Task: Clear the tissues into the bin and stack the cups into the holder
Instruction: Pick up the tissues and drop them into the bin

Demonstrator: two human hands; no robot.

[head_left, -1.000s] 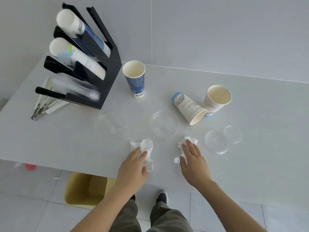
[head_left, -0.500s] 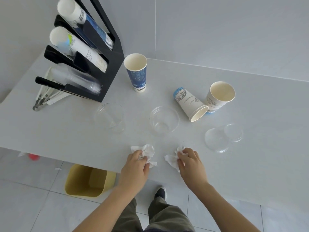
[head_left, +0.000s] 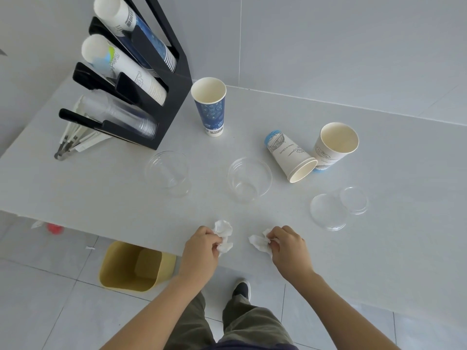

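Hands at near table (head_left: 379, 261) edge: left hand (head_left: 201, 251) fingers pinched on left tissue (head_left: 223, 236), right hand (head_left: 290, 251) fingers pinched on right tissue (head_left: 259, 241). Bin (head_left: 134, 266) on floor below-left; loose cups mid-table, holder (head_left: 164, 97) back-left.

White table (head_left: 101, 203) bears cups (head_left: 211, 107), holder (head_left: 171, 117).

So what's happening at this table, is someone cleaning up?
Yes. A person is standing at the white table, and each hand has closed on a crumpled tissue near the front edge: the left hand on the left tissue, the right hand on the right tissue. The yellow bin waits on the floor below. No loose cup has been stacked yet: three paper cups, one tipped over, and three clear ones remain out beside the black holder.
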